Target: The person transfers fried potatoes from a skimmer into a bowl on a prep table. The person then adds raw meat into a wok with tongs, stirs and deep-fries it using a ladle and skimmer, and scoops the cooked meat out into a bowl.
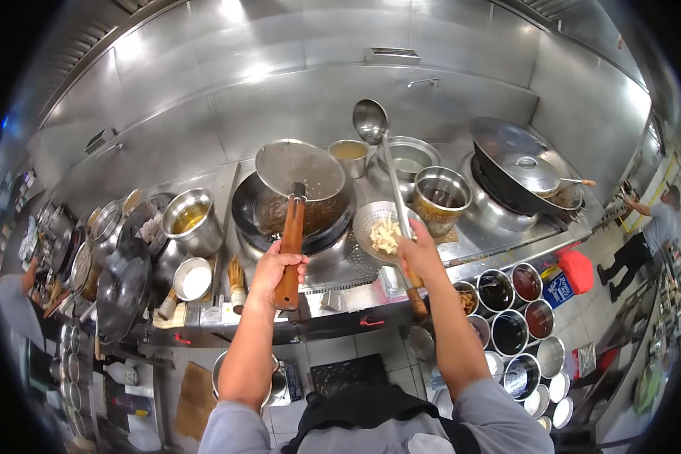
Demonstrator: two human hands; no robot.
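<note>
My left hand (277, 271) is closed round the wooden handle of a wide, round strainer (299, 165). The strainer's grey disc hangs over a dark wok (251, 216) with brown liquid in it. My right hand (422, 256) grips the long metal handle of a ladle (371, 121), whose bowl is raised beyond the stove pots. Below that handle, a perforated skimmer (367, 223) holds pale, cut food pieces (386, 234). Its wooden handle runs under my right hand; I cannot tell whether the hand touches it.
Pots of liquid (349, 151) stand behind the wok, near a brown-stained pot (441, 198). A lidded wok (526, 170) sits at right. Several sauce containers (509, 333) are at lower right. Left are an oil pot (193, 222), a brush (236, 280) and a white-filled bowl (194, 279). Another person (653, 227) stands far right.
</note>
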